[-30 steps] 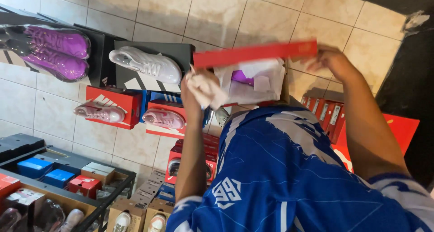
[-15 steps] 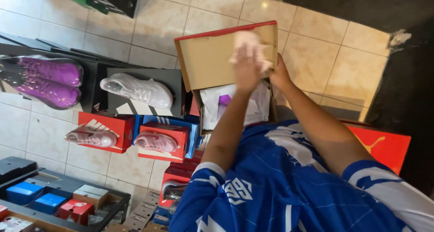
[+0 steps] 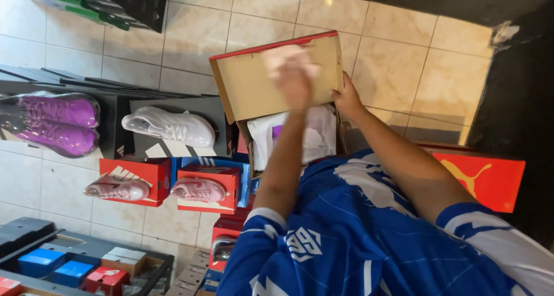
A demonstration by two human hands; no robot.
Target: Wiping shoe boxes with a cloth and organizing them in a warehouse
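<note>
Open shoebox (image 3: 271, 82) held at chest height: right hand (image 3: 348, 100) clamps its right edge; left hand (image 3: 294, 79), blurred, presses the lid's inside, grip unclear. White wrapping paper (image 3: 300, 135) could slide out if the box tilts.

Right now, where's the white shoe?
In the head view the white shoe lies at left of centre on a dark box, just left of the open shoebox, right of the purple shoes and above the pink shoes.
</note>
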